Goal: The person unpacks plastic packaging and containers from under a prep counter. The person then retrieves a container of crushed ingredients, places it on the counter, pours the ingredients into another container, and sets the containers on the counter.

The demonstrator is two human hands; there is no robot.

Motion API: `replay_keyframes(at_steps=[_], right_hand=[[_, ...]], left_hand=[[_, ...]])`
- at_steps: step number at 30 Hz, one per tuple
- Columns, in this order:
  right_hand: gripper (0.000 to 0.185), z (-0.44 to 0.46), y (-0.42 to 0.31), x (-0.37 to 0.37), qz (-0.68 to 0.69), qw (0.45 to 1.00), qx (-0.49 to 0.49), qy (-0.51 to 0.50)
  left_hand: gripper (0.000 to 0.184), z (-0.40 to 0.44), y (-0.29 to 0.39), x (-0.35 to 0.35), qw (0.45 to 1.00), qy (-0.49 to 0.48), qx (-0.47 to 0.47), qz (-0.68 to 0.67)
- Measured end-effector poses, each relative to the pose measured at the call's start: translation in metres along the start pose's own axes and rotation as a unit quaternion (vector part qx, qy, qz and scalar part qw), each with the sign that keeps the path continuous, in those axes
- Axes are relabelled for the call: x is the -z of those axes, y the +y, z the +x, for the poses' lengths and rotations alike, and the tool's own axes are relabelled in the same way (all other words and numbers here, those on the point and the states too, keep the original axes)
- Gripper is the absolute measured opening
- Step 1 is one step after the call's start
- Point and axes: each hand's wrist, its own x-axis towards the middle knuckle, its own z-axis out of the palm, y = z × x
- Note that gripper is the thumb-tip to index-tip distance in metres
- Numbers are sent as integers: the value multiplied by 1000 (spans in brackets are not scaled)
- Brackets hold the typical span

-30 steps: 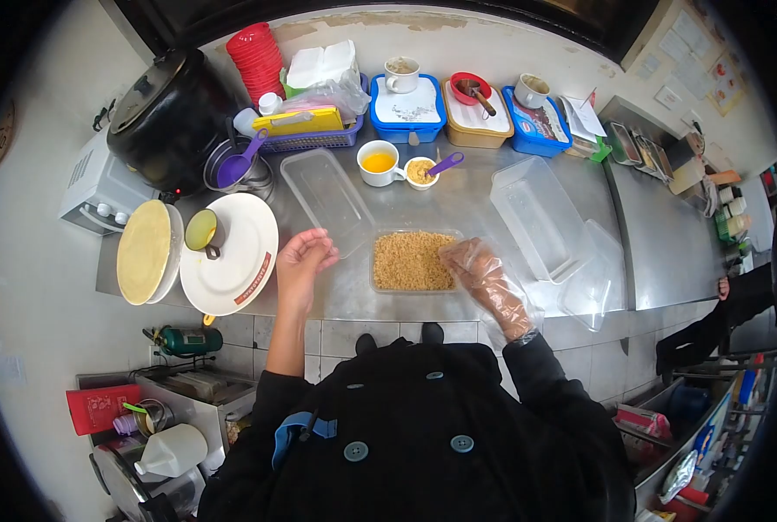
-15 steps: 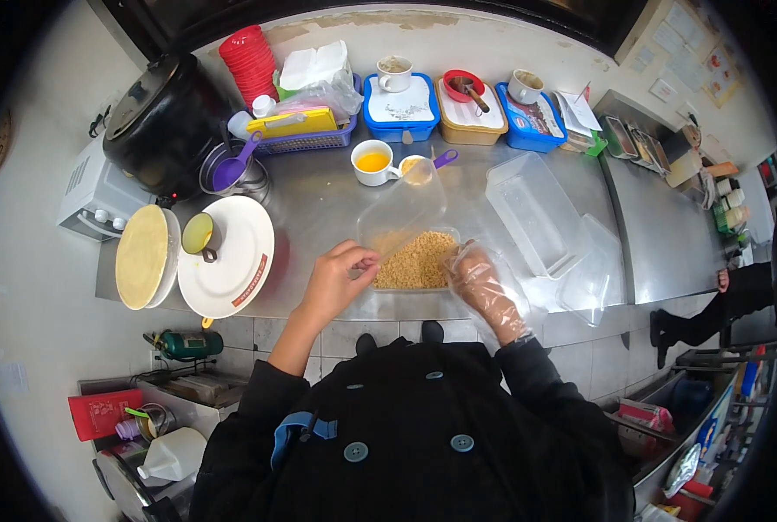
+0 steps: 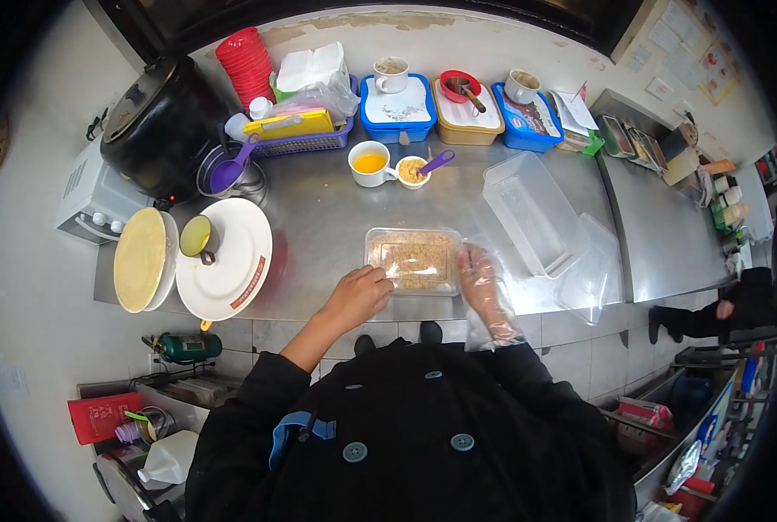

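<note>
A clear plastic container (image 3: pixel 413 261) of golden-brown crumbs lies on the steel counter, its transparent lid resting on top. My left hand (image 3: pixel 360 296) is bare, its fingers curled at the container's left front corner. In a loose clear plastic glove, my right hand (image 3: pixel 484 287) holds the container's right side. Behind the container stand a white cup of yellow liquid (image 3: pixel 371 163) and a small white bowl of crumbs (image 3: pixel 413 172) with a purple measuring spoon (image 3: pixel 436 163) in it. To the right lie an uncovered clear container (image 3: pixel 532 213) and a loose clear lid (image 3: pixel 590 270).
At left are a white plate (image 3: pixel 236 278) bearing a metal cup, a yellow round on another plate (image 3: pixel 142 261), and a black cooker (image 3: pixel 166 126). Lidded tubs (image 3: pixel 397 109) and a purple basket (image 3: pixel 306 142) line the wall. Another person's leg (image 3: pixel 693 317) shows at far right.
The raised, tilted lid has come down flat onto the crumb container. My left hand has moved slightly right and down to its corner; my gloved right hand has shifted to its side.
</note>
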Motion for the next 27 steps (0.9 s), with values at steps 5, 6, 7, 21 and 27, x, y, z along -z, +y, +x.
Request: replay_keyframes(at_steps=[5,6,7,21,27], right_hand=[[30,-5,-6,-20,0,1000,-14,-18],[30,-4,-6,-22,0,1000,-13,-20],[32,-3,-6,-23,-33,999,-28,-25],[43,29,-46,20,-198,960,-28,-195],[55,43,-51,-12,-284,954,-19,-97]], left_hand=[[25,26,21,14,996,-20,83,-20],[37,31,21,7,996,17,89,23],[48,34,19,0,992,53,95,66],[76,34,0,-27,980,7,189,60],[77,31,0,-29,980,10,193,44]])
